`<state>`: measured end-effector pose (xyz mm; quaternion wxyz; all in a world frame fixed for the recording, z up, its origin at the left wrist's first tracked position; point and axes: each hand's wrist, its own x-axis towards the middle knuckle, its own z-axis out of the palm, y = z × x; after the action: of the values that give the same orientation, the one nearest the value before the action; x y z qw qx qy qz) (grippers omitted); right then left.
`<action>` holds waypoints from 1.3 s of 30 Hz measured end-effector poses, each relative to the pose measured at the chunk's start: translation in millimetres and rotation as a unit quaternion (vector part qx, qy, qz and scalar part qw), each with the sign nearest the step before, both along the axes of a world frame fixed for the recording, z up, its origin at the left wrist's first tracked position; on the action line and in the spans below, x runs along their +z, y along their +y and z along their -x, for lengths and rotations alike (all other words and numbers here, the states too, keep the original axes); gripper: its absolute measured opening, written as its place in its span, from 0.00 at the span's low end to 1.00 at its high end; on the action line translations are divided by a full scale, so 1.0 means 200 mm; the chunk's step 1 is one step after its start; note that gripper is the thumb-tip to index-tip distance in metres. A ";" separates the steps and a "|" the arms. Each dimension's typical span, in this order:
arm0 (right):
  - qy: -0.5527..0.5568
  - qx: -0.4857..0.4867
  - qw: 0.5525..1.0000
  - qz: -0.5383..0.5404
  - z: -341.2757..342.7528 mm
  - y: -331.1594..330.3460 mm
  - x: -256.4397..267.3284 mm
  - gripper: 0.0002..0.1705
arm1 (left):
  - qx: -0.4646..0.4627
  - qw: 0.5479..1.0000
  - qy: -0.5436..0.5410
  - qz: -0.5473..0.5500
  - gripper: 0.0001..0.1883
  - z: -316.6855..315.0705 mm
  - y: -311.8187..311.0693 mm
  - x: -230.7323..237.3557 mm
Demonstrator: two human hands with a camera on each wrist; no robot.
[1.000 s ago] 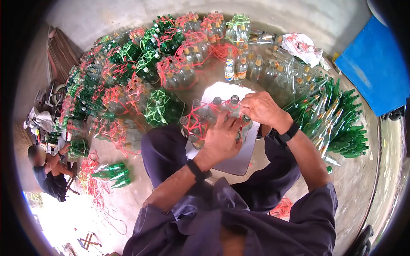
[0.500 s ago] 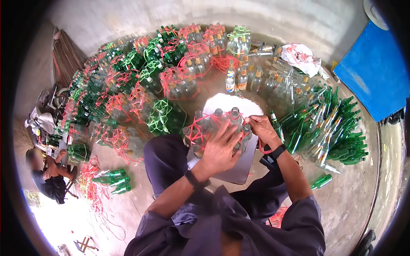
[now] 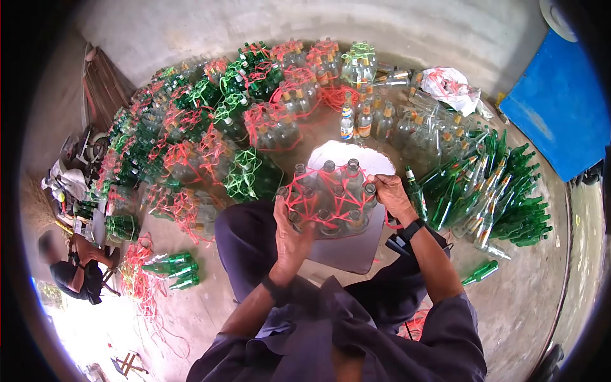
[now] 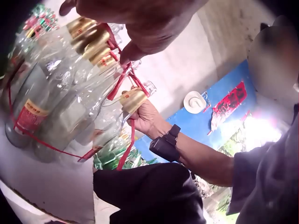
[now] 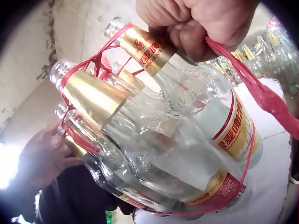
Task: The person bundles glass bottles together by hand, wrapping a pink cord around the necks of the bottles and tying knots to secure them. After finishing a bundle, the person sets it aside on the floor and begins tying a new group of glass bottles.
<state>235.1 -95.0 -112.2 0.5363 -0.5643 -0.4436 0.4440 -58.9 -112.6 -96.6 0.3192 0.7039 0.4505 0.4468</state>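
Observation:
A bundle of clear glass bottles (image 3: 328, 197) with gold neck foil stands on a white board (image 3: 344, 254) between the person's knees. Red plastic strapping (image 5: 100, 60) runs around the bottle necks, and another loop circles the bodies lower down. My right hand (image 3: 389, 194) is at the bundle's right side, fingers curled round the red strap (image 5: 252, 81), whose tail hangs down from the fist. At the near left of the bundle is my left hand (image 3: 293, 242), slightly blurred, its thumb and fingers spread beside the necks.
Many strapped bundles of green and clear bottles (image 3: 184, 146) fill the floor at the left and back. Loose green bottles (image 3: 515, 210) are piled at the right. Upright labelled bottles (image 3: 347, 121) stand beyond the board. Another person (image 3: 79, 267) sits at the far left near tangled red strapping (image 3: 140, 274).
My left hand has moved from the top of the bundle to its near left side. My right hand has shifted from over the bundle to its right side, with the strap.

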 end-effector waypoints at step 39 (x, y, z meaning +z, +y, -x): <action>-0.054 -0.023 0.997 0.042 0.25 -0.32 -0.08 0.15 | -0.321 0.908 0.245 -0.110 0.30 -0.25 0.23 0.34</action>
<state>185.6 -159.8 -128.7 0.4975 -0.6193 -0.4398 0.4189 -9.6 -67.1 -29.6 0.2453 0.9287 0.2118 0.1800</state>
